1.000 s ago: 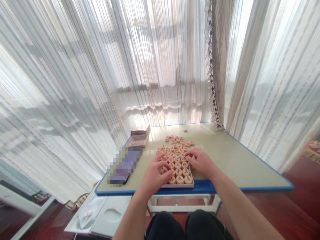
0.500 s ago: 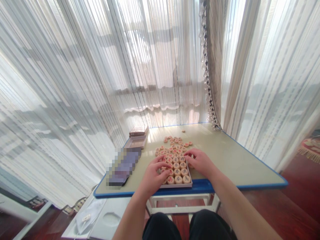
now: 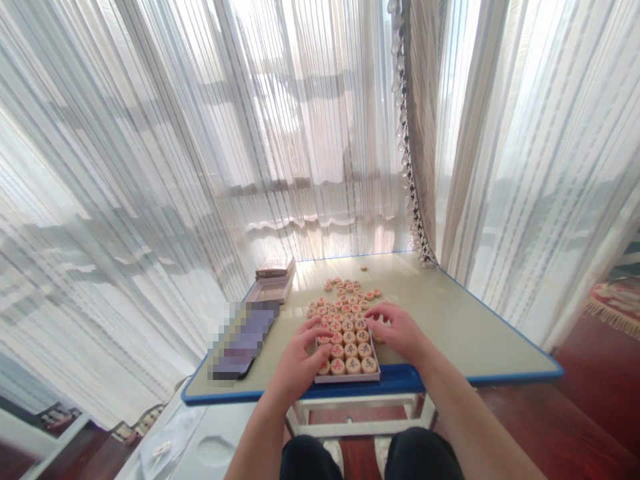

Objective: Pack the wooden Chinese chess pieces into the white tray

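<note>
Wooden xiangqi pieces fill a shallow tray on the near edge of the table, the left hand and right hand spread over them, any grip hard to tell.

Bare hands and forearms, black trousers (white shoes peeking below).

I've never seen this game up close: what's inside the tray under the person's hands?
The shallow tray holds rows of round wooden Chinese chess pieces marked with red and dark characters. The left hand and right hand cover parts of it, so whatever lies beneath them cannot be seen.
</note>
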